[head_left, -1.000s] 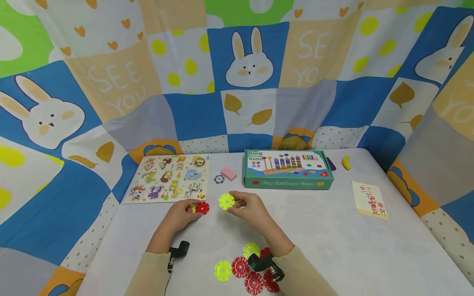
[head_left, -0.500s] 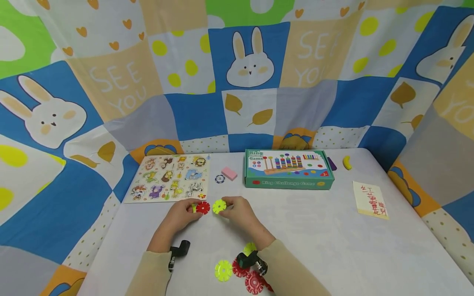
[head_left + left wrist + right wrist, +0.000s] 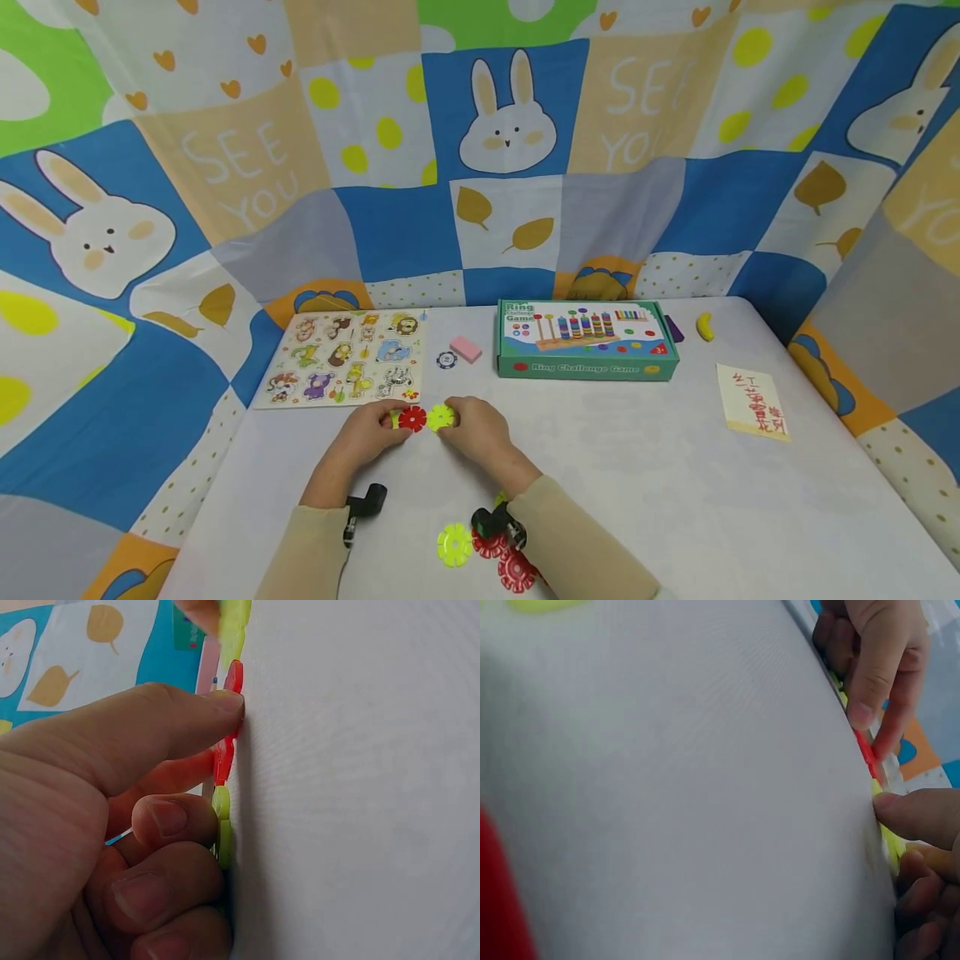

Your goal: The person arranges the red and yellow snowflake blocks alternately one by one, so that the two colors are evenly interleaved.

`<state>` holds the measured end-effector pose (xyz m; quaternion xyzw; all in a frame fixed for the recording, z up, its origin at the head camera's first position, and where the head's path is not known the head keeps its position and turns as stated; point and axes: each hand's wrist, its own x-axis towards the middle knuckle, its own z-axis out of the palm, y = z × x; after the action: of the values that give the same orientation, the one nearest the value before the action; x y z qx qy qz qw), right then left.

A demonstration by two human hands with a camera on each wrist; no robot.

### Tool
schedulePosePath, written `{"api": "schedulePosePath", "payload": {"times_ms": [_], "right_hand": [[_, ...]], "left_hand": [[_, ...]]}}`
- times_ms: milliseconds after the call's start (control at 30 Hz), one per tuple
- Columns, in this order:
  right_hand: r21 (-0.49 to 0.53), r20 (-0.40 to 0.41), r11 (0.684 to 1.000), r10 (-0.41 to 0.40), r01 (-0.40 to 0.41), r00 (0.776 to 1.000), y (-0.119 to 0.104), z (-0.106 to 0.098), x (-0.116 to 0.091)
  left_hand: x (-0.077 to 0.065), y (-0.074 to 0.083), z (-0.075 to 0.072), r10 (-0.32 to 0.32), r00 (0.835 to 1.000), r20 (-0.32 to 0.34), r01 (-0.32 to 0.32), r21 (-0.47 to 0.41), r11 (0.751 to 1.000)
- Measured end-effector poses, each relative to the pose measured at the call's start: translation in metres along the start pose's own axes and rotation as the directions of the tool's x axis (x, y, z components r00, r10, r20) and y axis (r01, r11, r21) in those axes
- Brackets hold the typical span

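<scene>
My left hand [image 3: 366,437] pinches a red notched plastic disc [image 3: 412,419], the snowflake-building kind. A yellow-green disc [image 3: 223,836] adjoins that red one under the curled fingers in the left wrist view, mostly hidden in the head view. Between thumb and fingers, my right hand [image 3: 482,432] pinches another yellow-green disc [image 3: 440,417]. Its edge meets the red disc's right edge; whether their notches interlock I cannot tell. In the right wrist view the discs stand edge-on in a line, low over the white table.
Loose yellow-green [image 3: 454,545] and red discs [image 3: 517,571] lie near the front, partly under the right forearm. Behind the hands are an animal puzzle board [image 3: 341,358], a pink block [image 3: 466,349], a round chip [image 3: 446,360] and a green game box [image 3: 588,342]. A note [image 3: 752,402] and toy banana [image 3: 704,327] lie right.
My right hand has moved left with its yellow-green disc, closing the gap to the red disc until their edges meet. The left hand has stayed nearly still.
</scene>
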<state>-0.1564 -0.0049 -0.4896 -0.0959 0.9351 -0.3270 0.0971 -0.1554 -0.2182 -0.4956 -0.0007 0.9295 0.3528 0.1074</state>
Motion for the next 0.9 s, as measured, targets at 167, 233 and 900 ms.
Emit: {"api": "schedulePosePath", "payload": {"times_ms": [167,233,900], "right_hand": [[-0.013,0.012,1.000,0.026,-0.025,1.000,-0.001,0.000,0.000],[-0.017,0.009,1.000,0.022,-0.022,1.000,0.000,-0.001,0.000],[-0.061,-0.021,0.998,-0.028,0.027,0.999,0.002,-0.001,-0.001]], "left_hand": [[-0.001,0.000,0.000,0.003,1.000,0.005,-0.004,0.010,1.000],[-0.001,0.001,0.000,0.005,1.000,0.005,-0.005,0.018,1.000],[-0.009,0.027,-0.004,0.039,0.999,-0.004,-0.038,0.038,0.999]]}}
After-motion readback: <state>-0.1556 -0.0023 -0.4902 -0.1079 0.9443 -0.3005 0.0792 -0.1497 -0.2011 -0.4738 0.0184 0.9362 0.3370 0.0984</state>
